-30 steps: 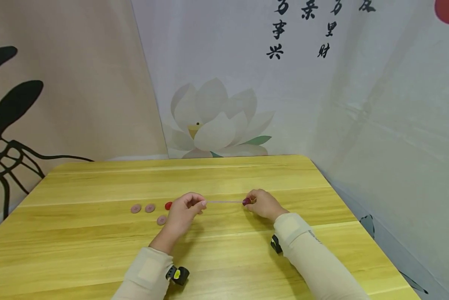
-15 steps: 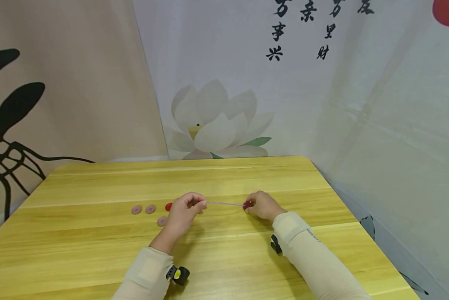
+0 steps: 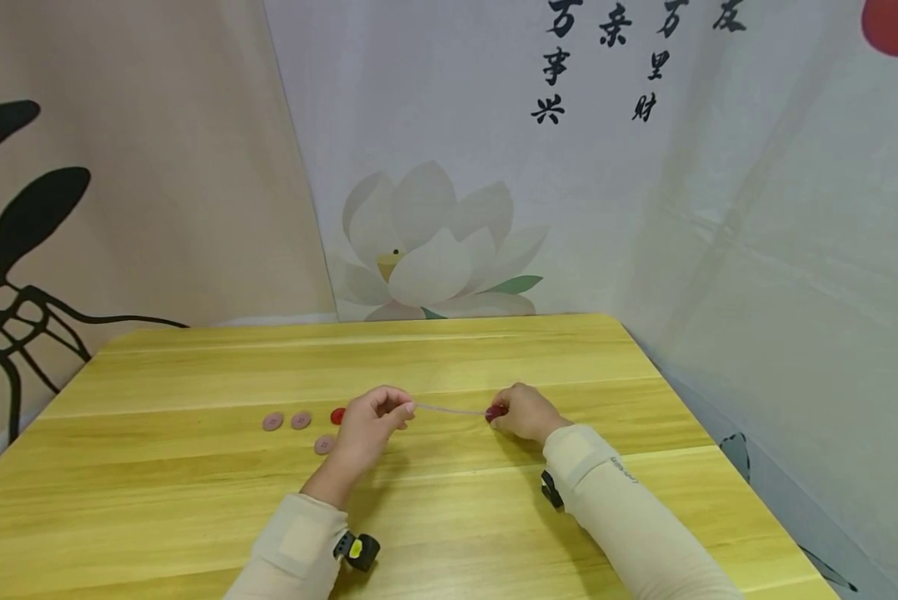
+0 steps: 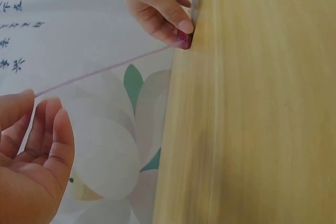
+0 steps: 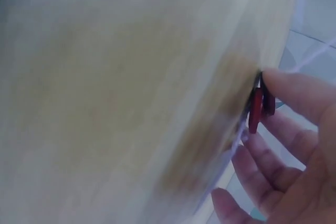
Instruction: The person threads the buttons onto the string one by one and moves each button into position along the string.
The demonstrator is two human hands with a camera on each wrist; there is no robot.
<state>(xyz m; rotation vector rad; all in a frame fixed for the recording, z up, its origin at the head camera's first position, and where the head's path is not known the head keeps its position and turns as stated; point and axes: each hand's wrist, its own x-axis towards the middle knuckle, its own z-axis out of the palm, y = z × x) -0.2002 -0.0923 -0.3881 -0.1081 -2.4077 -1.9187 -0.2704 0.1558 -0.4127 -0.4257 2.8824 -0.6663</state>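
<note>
In the head view my left hand (image 3: 370, 425) pinches one end of a pale purple string (image 3: 449, 409) between thumb and forefinger. The string runs across, sagging slightly, to my right hand (image 3: 527, 412). That hand pinches a few dark red buttons (image 3: 496, 412) by thumb and fingertips, just above the table. Seen from the right wrist, a bright red button (image 5: 255, 109) stands edge-on beside a darker button (image 5: 268, 100), and a length of string (image 5: 236, 142) hangs below them. How many buttons the fingers cover I cannot tell.
Left of my left hand, mauve buttons (image 3: 272, 422) and a red button (image 3: 337, 416) lie flat on the wooden table (image 3: 194, 500). Behind the table's far edge hangs a printed cloth (image 3: 606, 208). Each wrist carries a black camera (image 3: 357, 552).
My right hand has lowered slightly with the buttons, turning them a little. The string has gone from taut and level to a slight sag. My left hand stays almost still.
</note>
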